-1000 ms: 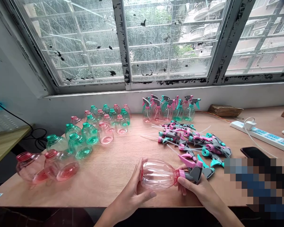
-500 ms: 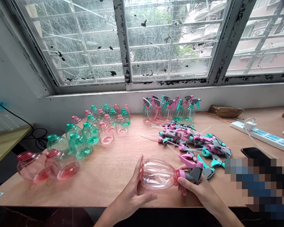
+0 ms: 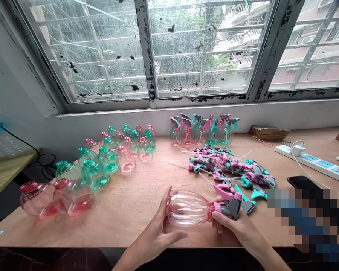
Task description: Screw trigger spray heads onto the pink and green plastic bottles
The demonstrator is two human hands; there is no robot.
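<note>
A pink bottle [image 3: 189, 209] lies on its side in the air just above the near edge of the table [image 3: 130, 226], a grey-and-pink spray head [image 3: 233, 207] on its neck. The right hand [image 3: 241, 227] pinches around the collar, thumb in front, presumably for control of the joint. The left hand [image 3: 154, 231] is spread, its fingers at the base and thumb held away, seemingly to steady that end. Loose spray heads [image 3: 223, 165] are heaped beyond, on the right, likely for easy reach; open bottles [image 3: 103, 162] stand to the left. Headed bottles [image 3: 200, 133] stand together by the wall [image 3: 164, 122], perhaps to keep them apart.
</note>
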